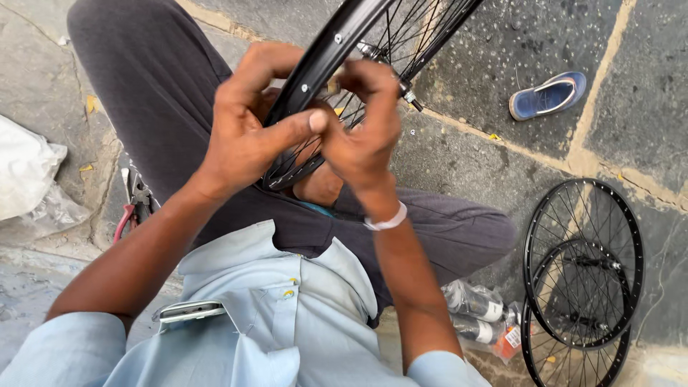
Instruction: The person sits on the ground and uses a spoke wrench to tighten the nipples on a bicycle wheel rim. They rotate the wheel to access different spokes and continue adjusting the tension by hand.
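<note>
A black bicycle wheel rim (337, 43) with thin spokes rests across my lap, rising toward the top of the view. My left hand (247, 122) wraps around the rim from the left, thumb stretched across to the right. My right hand (362, 132) is closed close against the rim, fingertips pinched at a spoke or small nipple near the rim's inner side; the small part itself is hidden by the fingers. A white band sits on my right wrist.
Stacked black spoked wheels (582, 265) lie on the stone floor at right, beside wrapped cans (476, 312). A blue slipper (548, 94) lies farther off. Red-handled pliers (132, 208) and a white plastic bag (25, 175) are at left.
</note>
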